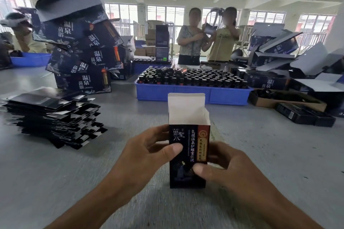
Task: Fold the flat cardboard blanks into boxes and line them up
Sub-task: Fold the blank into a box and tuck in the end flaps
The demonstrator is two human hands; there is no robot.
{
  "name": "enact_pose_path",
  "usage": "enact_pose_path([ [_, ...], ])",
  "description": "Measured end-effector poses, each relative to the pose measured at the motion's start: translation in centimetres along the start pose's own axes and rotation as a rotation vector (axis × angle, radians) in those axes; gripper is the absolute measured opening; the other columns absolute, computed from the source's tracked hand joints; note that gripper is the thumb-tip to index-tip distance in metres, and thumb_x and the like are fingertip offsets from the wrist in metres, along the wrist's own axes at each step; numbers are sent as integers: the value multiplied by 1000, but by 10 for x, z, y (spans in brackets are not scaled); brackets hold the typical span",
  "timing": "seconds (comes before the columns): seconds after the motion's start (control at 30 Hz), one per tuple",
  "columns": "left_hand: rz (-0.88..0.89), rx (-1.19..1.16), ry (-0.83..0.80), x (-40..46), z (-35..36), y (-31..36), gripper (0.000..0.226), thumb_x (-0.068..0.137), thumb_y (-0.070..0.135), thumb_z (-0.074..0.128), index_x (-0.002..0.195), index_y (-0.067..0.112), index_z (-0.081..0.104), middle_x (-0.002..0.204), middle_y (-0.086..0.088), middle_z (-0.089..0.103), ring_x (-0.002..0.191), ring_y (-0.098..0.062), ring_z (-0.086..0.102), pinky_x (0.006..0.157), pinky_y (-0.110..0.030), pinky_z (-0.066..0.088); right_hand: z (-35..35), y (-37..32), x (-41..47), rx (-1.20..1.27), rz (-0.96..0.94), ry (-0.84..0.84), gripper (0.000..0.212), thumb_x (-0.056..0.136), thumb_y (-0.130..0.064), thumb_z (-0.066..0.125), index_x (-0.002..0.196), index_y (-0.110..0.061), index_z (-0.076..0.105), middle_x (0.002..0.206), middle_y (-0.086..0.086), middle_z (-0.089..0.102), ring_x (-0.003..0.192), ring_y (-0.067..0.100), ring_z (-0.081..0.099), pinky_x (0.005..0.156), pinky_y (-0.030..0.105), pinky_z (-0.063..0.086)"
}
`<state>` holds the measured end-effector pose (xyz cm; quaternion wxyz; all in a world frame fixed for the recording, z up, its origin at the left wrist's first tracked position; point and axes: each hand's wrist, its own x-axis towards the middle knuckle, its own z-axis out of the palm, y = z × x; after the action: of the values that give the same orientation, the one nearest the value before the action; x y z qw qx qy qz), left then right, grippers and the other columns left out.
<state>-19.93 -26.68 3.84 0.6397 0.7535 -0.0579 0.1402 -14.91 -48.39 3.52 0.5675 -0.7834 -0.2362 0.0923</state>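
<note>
Gripping one upright box: left hand, right hand; one blank stack.

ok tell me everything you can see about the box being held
The box is a tall, dark printed cardboard carton with gold and red label panels. It stands upright over the grey table, top flaps open, white inside showing. The left hand grips its left side; the right hand grips its right side.

1. The left hand and the right hand are bare, with no gloves, rings or watch.
2. Both forearms are uncovered; no sleeve shows.
3. The thumbnails are short.
</note>
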Motion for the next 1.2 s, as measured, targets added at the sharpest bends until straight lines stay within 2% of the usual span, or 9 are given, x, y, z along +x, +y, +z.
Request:
enact_pose_path([
  [0.1,-27,38,-20,-3,2,-1,44,85,24,75,127,29,63,121,13,71,115,-8,66,99,-36,52,-7,-1,1,58,-71,65,59,75,-40,87,128,-38,60,117,-26,70,111,-7,64,82,14,54],
  [0.27,-31,55,-53,-3,2,-2,42,88,22,74,127,30,62,120,15,71,114,-7,67,101,-37,52,-8,3,4,119,-62,41,44,79,-13,80,118,-31,68,112,-17,75,106,1,69,75,10,54],
  [0.4,27,32,-20,-4,1,-3,51,78,34,77,127,33,61,120,14,71,114,-7,66,99,-36,54,-8,3,4,138,-81,23,55,66,-32,83,119,-31,69,114,-17,74,107,2,69,77,12,56],
  [0.57,208,8,72,-6,1,0,49,80,32,76,120,50,55,120,16,70,111,-8,67,86,-16,54,-5,1,4,153,-108,24,61,61,-33,83,120,-33,66,112,-18,74,105,3,70,76,13,56],
  [0.67,274,57,95,-9,4,2,46,82,29,71,116,54,55,118,20,70,110,-5,67,82,-11,52,-3,-2,1,159,-149,45,65,64,-32,83,121,-51,60,111,-23,73,102,-3,69,71,10,55],
  [0.8,301,85,96,-9,4,4,45,83,30,68,118,55,57,120,23,68,111,-3,66,81,-12,53,-4,-8,-2,124,-251,106,66,67,-45,78,121,-71,50,120,-33,66,112,-8,63,79,13,56],
  [0.93,334,148,107,-10,5,4,45,86,28,67,121,54,60,122,30,65,112,2,64,78,-12,54,-3,-10,-5,91,-341,139,56,72,-48,70,121,-71,53,119,-38,63,112,-12,61,78,4,50],
  [1.1,321,130,99,-10,5,2,38,86,27,69,121,40,68,117,20,71,111,-4,66,78,-15,56,-1,-9,-7,46,-390,141,48,81,-46,66,124,-66,55,124,-33,64,115,-10,60,82,4,48],
  [1.2,310,122,99,-9,5,2,36,85,29,69,119,42,70,114,18,72,104,-5,69,76,-14,55,0,-11,-7,15,-385,145,46,83,-49,62,125,-67,54,125,-34,63,116,-12,59,82,2,47],
])
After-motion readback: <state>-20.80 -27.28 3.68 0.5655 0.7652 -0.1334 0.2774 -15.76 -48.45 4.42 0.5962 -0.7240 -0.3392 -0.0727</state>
